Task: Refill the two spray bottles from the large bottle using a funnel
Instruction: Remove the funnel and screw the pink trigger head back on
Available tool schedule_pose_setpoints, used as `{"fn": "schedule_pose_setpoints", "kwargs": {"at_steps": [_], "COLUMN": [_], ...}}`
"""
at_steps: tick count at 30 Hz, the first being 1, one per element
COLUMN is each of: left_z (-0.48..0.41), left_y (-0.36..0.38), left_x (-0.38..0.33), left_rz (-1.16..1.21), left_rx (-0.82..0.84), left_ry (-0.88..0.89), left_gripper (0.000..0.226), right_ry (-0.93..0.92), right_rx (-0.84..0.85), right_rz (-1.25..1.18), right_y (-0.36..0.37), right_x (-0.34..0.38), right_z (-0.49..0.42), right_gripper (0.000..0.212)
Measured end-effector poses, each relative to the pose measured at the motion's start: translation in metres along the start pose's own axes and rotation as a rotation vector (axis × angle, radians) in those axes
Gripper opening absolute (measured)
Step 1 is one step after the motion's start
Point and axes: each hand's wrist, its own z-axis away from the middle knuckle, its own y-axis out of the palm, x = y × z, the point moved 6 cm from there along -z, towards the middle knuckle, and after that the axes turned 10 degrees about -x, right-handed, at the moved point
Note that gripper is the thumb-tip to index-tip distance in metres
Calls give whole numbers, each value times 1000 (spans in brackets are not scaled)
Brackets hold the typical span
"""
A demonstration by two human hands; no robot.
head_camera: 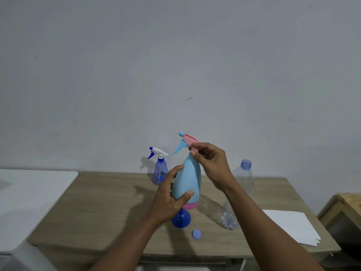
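Both hands raised: left hand (169, 200) fingers wrap the light-blue spray bottle (187, 182); right hand (211, 163) fingers pinch its pink sprayer head (188, 141).

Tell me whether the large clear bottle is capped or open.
Open. The large clear bottle shows a bare threaded neck with no cap, and a loose blue cap lies on the table near the funnel.

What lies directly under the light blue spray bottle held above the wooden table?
A dark blue plastic funnel sits mouth-down beneath the light blue spray bottle; the left hand covers part of it.
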Motion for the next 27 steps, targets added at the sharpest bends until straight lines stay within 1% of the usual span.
{"fn": "schedule_pose_setpoints", "kwargs": {"at_steps": [5, 10, 13, 16, 22, 27], "left_z": [-1, 0, -1, -3, -3, -4], "left_y": [-2, 0, 1, -2, -1, -3], "left_x": [-4, 0, -3, -5, -1, 1], "left_rz": [29, 15, 27, 34, 33, 35], "left_rx": [-1, -1, -2, -1, 0, -10], "left_ry": [12, -1, -9, 0, -15, -8], "left_gripper": [78, 81, 79, 78, 79, 80], "right_ry": [35, 2, 23, 34, 7, 24], "right_rx": [82, 13, 49, 94, 27, 133], "right_rz": [-60, -4, -43, -50, -2, -4], "right_y": [-3, -1, -1, -2, 2, 1], "right_x": [4, 4, 6, 8, 7, 11], "right_z": [1, 1, 2, 1, 1, 0], "right_gripper": [27, 24, 23, 27, 27, 34]}}
